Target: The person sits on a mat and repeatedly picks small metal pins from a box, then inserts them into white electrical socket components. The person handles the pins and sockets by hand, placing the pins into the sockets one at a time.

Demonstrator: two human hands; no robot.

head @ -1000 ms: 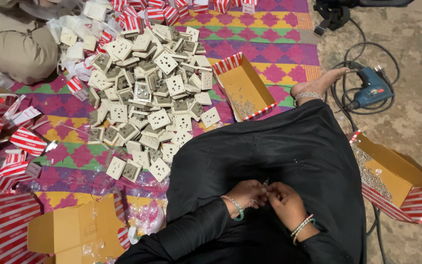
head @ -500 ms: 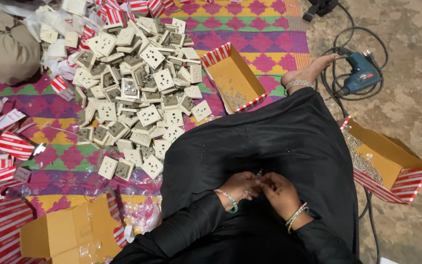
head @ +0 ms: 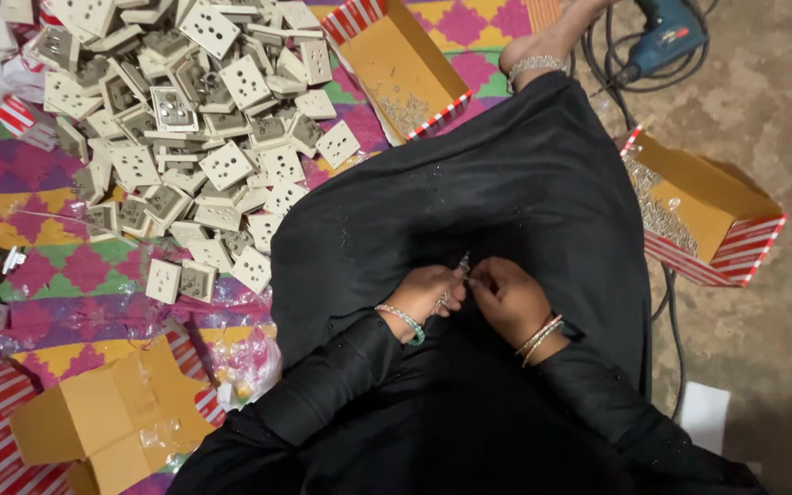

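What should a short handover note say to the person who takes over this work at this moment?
Left hand: on the black lap, fingers pinched on small metal parts.
Right hand: meets the left, fingers on the same parts.
Things: a pile of white socket plates on the patterned mat, to the left. One open box with small metal pieces ahead, another to the right. A blue drill lies on the floor.
Done: cannot tell from here.
Left: many plates lie loose in the pile.
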